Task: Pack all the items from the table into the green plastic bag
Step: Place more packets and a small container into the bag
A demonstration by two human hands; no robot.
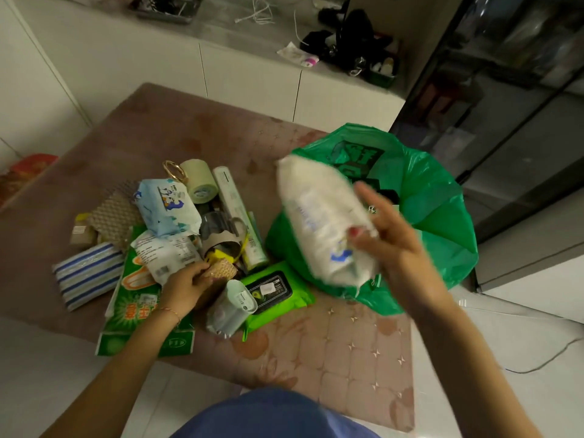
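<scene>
So right hand (pixel 384 238) grips a blurry white pack (pixel 325 222) over the green bag (pixel 442 197), left hand (pixel 186 284) fingers curled on a gold-patterned roll (pixel 221 271).

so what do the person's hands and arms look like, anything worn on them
Both forearms are bare, no sleeves in view. The left hand has a thin bracelet of gold and reddish colour at the wrist. The right hand has a red-painted thumbnail. No rings or watch visible.
</scene>
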